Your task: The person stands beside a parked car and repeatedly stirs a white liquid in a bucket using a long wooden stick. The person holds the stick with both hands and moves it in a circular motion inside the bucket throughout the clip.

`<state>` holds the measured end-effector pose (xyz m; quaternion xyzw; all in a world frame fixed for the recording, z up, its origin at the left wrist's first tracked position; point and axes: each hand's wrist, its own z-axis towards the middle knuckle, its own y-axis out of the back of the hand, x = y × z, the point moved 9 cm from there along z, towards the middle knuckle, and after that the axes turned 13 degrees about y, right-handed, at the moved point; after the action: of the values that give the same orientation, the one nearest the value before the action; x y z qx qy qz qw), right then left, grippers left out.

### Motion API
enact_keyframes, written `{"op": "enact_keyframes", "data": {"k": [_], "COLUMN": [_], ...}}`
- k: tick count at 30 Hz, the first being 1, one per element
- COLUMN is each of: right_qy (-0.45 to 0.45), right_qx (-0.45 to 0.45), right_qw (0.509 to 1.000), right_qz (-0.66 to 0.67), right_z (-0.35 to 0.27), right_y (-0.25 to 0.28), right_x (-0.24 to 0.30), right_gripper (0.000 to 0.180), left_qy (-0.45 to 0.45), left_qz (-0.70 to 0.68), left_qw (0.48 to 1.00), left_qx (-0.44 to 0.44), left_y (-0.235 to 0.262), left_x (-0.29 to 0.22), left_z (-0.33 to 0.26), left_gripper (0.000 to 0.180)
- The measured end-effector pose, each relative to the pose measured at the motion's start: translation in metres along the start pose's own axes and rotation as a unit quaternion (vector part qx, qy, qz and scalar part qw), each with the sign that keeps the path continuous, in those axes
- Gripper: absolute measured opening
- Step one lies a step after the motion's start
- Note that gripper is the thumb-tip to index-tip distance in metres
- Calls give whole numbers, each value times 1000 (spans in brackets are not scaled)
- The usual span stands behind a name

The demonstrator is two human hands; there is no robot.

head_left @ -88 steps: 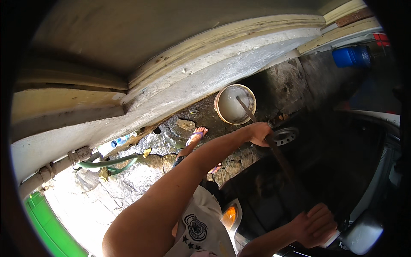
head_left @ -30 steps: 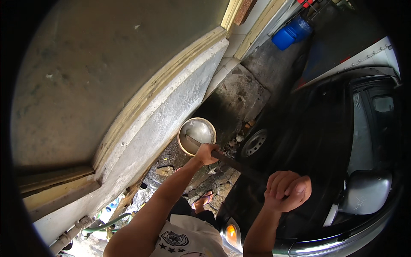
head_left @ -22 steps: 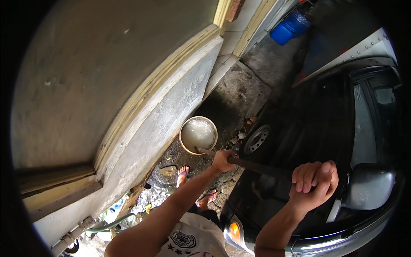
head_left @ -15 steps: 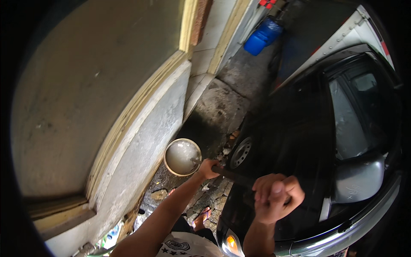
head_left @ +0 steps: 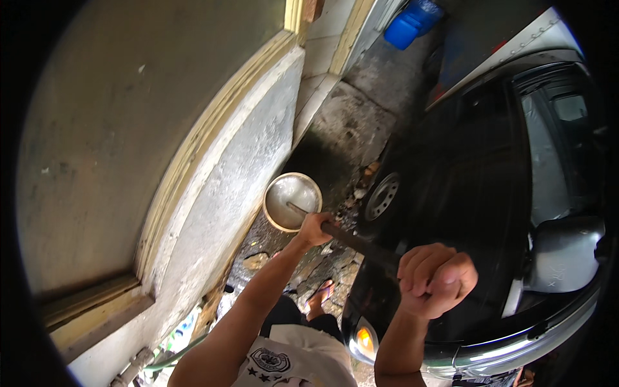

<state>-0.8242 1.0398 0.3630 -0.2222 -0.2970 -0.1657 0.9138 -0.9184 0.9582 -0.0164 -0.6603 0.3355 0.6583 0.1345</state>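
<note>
Head view: where do you have the pole?

It slants across the middle, its lower end inside the round bucket, its darker upper part running up to your right hand.

And how are your fingers?

Your left hand is wrapped around the pole near the bucket's rim. Your right hand is curled into a fist around the upper end, which it hides.

What is in the bucket?

Whitish, cloudy liquid. The pole's tip meets it; how deep it reaches, you cannot tell.

What stands around you?

Just beside the bucket, on your left, is a rough, pale wall. On your right is a black vehicle, its wheel near the bucket and its grey side mirror beyond your right hand. Your sandalled foot is on broken paving.

Farther off?

Near the top, well apart from the bucket, is a blue container.
</note>
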Motion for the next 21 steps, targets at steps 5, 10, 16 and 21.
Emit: {"op": "enact_keyframes", "data": {"k": [5, 10, 16, 21], "right_qy": [-80, -103, -25, 11], "right_qx": [11, -23, -2, 5], "right_qw": [997, 989, 987, 992], "right_qz": [1, -106, -159, -126], "right_z": [6, 27, 19, -5], "right_y": [-2, 0, -17, -22], "right_x": [7, 23, 25, 19], "right_gripper": [31, 35, 33, 36], "left_qy": [39, 26, -48, -143], "left_qz": [2, -43, -45, 31], "left_qw": [997, 995, 998, 988], "left_qx": [-68, -88, 1, 58], "left_y": [3, -25, -33, -12], "left_x": [1, -22, -27, -19], "left_z": [-44, -36, 5, 35], "left_gripper": [24, 30, 29, 25]}}
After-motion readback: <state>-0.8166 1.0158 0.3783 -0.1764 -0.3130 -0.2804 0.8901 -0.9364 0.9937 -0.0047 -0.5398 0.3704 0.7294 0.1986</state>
